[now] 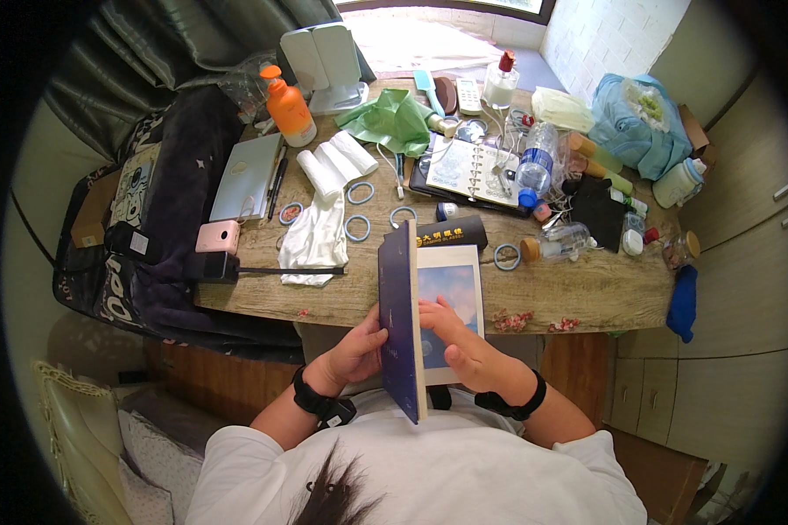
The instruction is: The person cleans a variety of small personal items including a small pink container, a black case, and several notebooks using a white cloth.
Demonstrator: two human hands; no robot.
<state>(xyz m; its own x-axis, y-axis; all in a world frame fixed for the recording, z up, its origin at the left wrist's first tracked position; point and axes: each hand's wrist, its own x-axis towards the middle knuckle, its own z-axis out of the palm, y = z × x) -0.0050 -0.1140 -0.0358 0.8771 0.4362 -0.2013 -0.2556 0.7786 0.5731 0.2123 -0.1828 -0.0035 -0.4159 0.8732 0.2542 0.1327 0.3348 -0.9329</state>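
Observation:
A dark blue book (pixel 397 328) stands nearly on edge in front of my torso, its pale page edges facing up. My left hand (pixel 361 349) is shut on its left side, the thumb against the blue cover. To the right of the book is a white-bordered page (pixel 449 275) with a picture of a blue sky and pinkish clouds; whether it belongs to the book I cannot tell. My right hand (pixel 469 351) is over this page with its fingers apart, the fingertips near the book's inner side. Nothing shows in its grasp.
Beyond the book on the wooden table (pixel 565 302) lie a black glasses case (pixel 452 232), an open ring binder (pixel 469 172), a white cloth (pixel 315 236) and a plastic bottle (pixel 536 164). At left are a pink device (pixel 217 237), a black box (pixel 214 268) and an orange pump bottle (pixel 290 108).

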